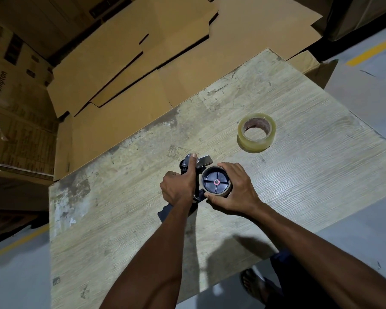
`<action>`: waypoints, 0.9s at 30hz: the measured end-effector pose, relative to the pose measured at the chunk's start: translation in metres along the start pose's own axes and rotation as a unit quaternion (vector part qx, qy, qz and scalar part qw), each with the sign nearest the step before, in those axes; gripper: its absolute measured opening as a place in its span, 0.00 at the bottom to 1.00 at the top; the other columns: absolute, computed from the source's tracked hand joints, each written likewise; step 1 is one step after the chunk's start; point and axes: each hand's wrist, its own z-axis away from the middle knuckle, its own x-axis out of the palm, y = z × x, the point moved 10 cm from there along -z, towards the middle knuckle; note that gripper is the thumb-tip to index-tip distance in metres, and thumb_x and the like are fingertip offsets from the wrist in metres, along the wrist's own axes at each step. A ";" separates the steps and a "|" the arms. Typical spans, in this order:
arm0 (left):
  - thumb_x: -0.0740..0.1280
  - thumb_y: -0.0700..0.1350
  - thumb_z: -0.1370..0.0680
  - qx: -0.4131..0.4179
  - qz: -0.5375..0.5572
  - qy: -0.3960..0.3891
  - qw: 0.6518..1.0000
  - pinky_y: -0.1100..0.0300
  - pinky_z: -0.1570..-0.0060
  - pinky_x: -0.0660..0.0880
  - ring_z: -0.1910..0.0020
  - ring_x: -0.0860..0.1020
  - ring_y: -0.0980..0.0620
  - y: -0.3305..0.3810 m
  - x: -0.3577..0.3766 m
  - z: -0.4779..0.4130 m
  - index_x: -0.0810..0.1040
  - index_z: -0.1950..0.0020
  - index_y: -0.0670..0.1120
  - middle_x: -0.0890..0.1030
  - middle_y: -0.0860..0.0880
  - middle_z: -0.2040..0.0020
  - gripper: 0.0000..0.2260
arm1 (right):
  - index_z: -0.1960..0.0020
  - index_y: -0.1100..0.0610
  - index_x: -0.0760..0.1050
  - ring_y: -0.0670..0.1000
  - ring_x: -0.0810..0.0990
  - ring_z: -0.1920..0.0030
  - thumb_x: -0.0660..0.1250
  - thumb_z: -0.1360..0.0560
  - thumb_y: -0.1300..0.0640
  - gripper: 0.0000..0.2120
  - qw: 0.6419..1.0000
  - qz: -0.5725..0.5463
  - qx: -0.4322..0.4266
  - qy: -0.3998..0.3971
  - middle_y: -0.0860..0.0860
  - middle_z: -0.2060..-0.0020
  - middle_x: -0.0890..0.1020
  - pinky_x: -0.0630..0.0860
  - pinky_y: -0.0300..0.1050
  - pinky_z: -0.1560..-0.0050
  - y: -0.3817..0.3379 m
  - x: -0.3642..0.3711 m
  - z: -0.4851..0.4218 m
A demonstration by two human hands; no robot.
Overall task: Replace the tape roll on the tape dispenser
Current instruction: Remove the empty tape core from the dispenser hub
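Several printed cartons (13, 121) stand stacked at the far left, and flat cardboard sheets (125, 70) overlap beside them right up to the far-left edge of the table (112, 219). The table top is pale, worn wood grain with grey scuffs; its near-left stretch lies bare, and its near corner hangs over smooth grey floor (366, 241).

Near the table's middle the left hand (178, 188) grips the black tape dispenser (184, 167), fingers wrapped round its body and the thumb laid straight along the top towards the metal flap at the front. The ribbed handle sticks out below the wrist, towards the near left. Just to the right, the round black hub with spokes faces up, ringed by a thin brown cardboard core (212, 193). The right hand (239, 190) cups that core, fingers curled over its far side and the thumb against its near side.

Well apart to the far right, a full roll of clear tape (256, 144) lies flat on the table, with open wood all round it. A yellow line (374, 49) crosses the floor at the far right.
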 end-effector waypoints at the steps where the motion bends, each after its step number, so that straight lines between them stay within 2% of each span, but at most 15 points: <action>1: 0.60 0.86 0.39 -0.001 0.002 0.002 1.000 0.52 0.60 0.74 0.57 0.79 0.45 0.000 -0.001 0.000 0.80 0.58 0.42 0.81 0.46 0.60 0.46 | 0.35 0.62 0.75 0.52 0.77 0.44 0.82 0.35 0.45 0.36 1.000 0.002 -0.006 -0.002 0.52 0.43 0.80 0.73 0.41 0.41 -0.001 0.000 -0.001; 6: 0.62 0.86 0.39 -0.003 0.010 -0.001 1.000 0.53 0.62 0.73 0.59 0.79 0.45 0.000 -0.001 0.000 0.80 0.59 0.42 0.80 0.47 0.61 0.45 | 0.36 0.61 0.75 0.53 0.77 0.47 0.82 0.36 0.44 0.36 1.000 0.012 -0.013 -0.001 0.52 0.44 0.81 0.72 0.39 0.43 -0.003 -0.001 -0.003; 9: 0.61 0.86 0.39 -0.001 0.009 0.002 1.000 0.54 0.63 0.71 0.59 0.79 0.45 0.000 -0.002 0.000 0.80 0.58 0.42 0.80 0.46 0.60 0.46 | 0.36 0.60 0.76 0.53 0.77 0.46 0.81 0.35 0.41 0.36 1.000 0.021 0.017 0.000 0.51 0.44 0.81 0.71 0.38 0.42 0.003 0.002 0.000; 13: 0.60 0.86 0.39 0.004 0.007 -0.001 1.000 0.54 0.64 0.69 0.59 0.80 0.45 0.001 -0.001 0.000 0.80 0.59 0.42 0.81 0.46 0.61 0.46 | 0.32 0.54 0.73 0.49 0.75 0.41 0.79 0.35 0.37 0.38 0.995 0.010 0.101 -0.012 0.46 0.40 0.78 0.73 0.44 0.40 0.012 0.008 0.006; 15: 0.61 0.85 0.38 0.004 0.006 -0.006 1.000 0.53 0.63 0.71 0.59 0.79 0.45 0.000 -0.001 0.000 0.80 0.59 0.42 0.81 0.47 0.61 0.44 | 0.29 0.52 0.70 0.49 0.74 0.37 0.77 0.34 0.37 0.39 0.994 0.002 0.110 -0.021 0.45 0.37 0.77 0.72 0.47 0.37 0.011 0.007 0.010; 17: 0.62 0.84 0.37 0.007 0.009 -0.011 1.000 0.52 0.60 0.74 0.58 0.79 0.45 0.001 -0.001 0.002 0.80 0.58 0.42 0.81 0.47 0.60 0.43 | 0.27 0.51 0.67 0.48 0.72 0.33 0.77 0.34 0.36 0.42 0.994 0.015 0.106 -0.026 0.45 0.33 0.75 0.69 0.48 0.32 0.008 0.004 0.012; 19: 0.61 0.86 0.38 0.003 0.011 -0.011 1.000 0.52 0.60 0.75 0.58 0.80 0.45 -0.001 -0.001 0.002 0.80 0.58 0.42 0.81 0.47 0.60 0.45 | 0.24 0.50 0.63 0.47 0.69 0.30 0.79 0.37 0.36 0.48 0.992 0.014 0.119 -0.048 0.45 0.30 0.72 0.66 0.45 0.29 0.009 0.007 0.013; 22: 0.60 0.86 0.39 0.002 0.014 -0.014 1.000 0.53 0.62 0.72 0.58 0.80 0.44 -0.001 0.000 0.001 0.80 0.57 0.42 0.82 0.46 0.59 0.45 | 0.23 0.48 0.61 0.44 0.67 0.32 0.83 0.43 0.38 0.55 0.983 -0.012 0.166 -0.074 0.44 0.31 0.72 0.65 0.41 0.31 0.021 0.014 0.010; 25: 0.62 0.85 0.37 0.005 0.013 -0.018 1.000 0.54 0.64 0.69 0.59 0.80 0.45 0.000 0.001 0.000 0.78 0.59 0.42 0.81 0.46 0.60 0.44 | 0.32 0.48 0.72 0.44 0.74 0.40 0.82 0.44 0.39 0.44 0.991 0.004 0.115 -0.068 0.42 0.39 0.77 0.73 0.47 0.37 0.021 0.014 -0.003; 27: 0.62 0.85 0.38 0.003 0.012 -0.015 1.000 0.54 0.65 0.67 0.59 0.80 0.45 0.000 0.001 -0.001 0.78 0.60 0.42 0.81 0.46 0.61 0.43 | 0.37 0.47 0.75 0.44 0.77 0.44 0.81 0.43 0.43 0.37 0.994 0.005 0.089 -0.068 0.41 0.44 0.79 0.74 0.48 0.42 0.017 0.014 -0.009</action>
